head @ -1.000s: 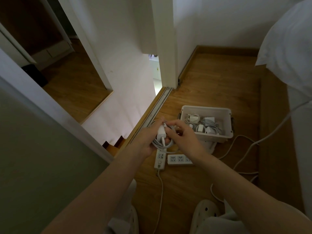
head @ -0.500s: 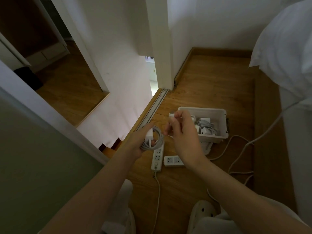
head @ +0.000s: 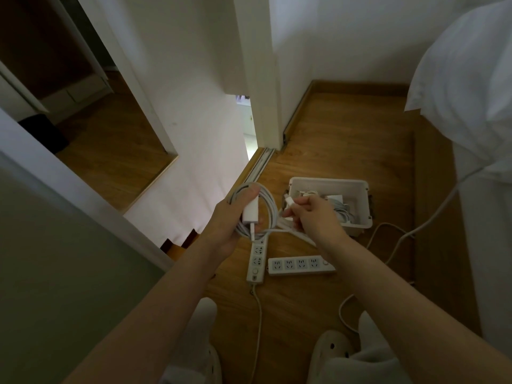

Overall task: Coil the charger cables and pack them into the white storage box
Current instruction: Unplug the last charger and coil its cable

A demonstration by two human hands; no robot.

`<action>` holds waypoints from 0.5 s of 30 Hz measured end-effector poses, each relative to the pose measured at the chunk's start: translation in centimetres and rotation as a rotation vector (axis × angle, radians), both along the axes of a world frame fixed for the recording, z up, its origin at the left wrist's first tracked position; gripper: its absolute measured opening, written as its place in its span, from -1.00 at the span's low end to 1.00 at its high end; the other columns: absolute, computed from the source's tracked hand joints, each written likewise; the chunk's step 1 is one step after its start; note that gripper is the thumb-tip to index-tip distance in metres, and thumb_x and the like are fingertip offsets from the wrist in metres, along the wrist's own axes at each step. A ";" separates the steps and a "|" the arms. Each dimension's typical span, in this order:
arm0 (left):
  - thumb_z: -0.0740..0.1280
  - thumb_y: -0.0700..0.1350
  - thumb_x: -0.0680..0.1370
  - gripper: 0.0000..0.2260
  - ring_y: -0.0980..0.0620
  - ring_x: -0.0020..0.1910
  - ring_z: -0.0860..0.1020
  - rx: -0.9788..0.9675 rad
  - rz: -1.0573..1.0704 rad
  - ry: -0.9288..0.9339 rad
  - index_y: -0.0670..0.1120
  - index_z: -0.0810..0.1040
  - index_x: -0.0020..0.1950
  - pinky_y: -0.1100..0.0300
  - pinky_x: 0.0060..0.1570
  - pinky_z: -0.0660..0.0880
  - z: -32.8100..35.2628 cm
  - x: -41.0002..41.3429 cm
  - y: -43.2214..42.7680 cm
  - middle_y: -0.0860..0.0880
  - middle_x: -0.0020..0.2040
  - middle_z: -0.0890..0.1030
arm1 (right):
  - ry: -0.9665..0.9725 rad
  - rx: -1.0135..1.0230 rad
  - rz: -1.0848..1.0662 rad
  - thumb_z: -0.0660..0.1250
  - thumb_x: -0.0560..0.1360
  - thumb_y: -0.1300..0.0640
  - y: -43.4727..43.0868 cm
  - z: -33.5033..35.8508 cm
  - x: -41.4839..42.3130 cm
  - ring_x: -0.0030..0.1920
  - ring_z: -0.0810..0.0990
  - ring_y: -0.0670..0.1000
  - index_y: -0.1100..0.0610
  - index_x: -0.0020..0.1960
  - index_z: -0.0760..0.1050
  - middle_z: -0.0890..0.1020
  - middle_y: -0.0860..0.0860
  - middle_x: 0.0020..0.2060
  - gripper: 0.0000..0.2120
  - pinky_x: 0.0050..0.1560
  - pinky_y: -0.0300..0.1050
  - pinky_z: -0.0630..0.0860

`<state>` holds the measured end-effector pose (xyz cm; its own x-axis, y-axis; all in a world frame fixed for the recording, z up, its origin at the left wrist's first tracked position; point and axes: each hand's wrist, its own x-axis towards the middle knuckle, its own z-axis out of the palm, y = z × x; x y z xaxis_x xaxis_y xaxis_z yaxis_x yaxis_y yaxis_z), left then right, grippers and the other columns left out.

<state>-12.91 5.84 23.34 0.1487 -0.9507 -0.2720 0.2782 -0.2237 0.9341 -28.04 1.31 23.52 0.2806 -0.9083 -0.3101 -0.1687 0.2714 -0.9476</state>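
Left hand (head: 230, 217) grips coiled charger cable (head: 267, 209); right hand (head: 313, 217) pinches its connector end (head: 289, 203) beside white storage box (head: 357, 217).

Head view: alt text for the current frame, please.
A person's left hand holds a coiled white charger cable with its adapter, while the right hand pinches the loose plug end beside a white storage box holding other chargers. Two power strips lie on the wooden floor below.

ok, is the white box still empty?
No. The white storage box holds several coiled chargers; its top is open, with room left.
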 end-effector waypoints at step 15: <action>0.30 0.11 0.42 -0.63 0.11 -0.46 0.50 0.092 -0.166 0.163 -0.14 0.47 0.05 0.33 -0.49 0.48 -0.7 -0.9 0.4 -0.07 -0.28 0.55 | -0.144 0.117 0.235 0.23 0.53 0.30 0.4 -0.4 -0.9 -0.23 0.56 -0.11 0.16 0.05 0.52 0.60 0.05 -0.11 -0.85 -0.40 -0.41 0.46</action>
